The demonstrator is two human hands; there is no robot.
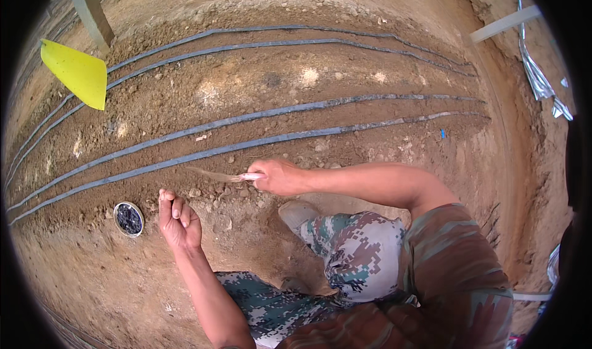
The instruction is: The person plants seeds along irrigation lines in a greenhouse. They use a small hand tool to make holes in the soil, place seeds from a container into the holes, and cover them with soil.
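Note:
My right hand (278, 177) grips the pale pinkish handle of a small hand tool (252, 176) over the soil. The tool's working end points left and is blurred, so its exact kind is unclear. To the left, my left hand (179, 219) is raised with its fingers curled in and their tips close together. Whether something small is pinched there, I cannot tell. Beside that hand, on its left, a small round bowl (142, 215) with a light rim sits on the ground. Small dark pieces (128, 218) fill much of it.
Flat drip-irrigation tapes (222, 149) run in pairs along the soil bed (259, 83). A yellow card (76, 74) hangs at upper left near a post (92, 18). A pale bar (506, 24) and silvery film (536, 78) are at right. My shoe (296, 212) rests at the bed's edge.

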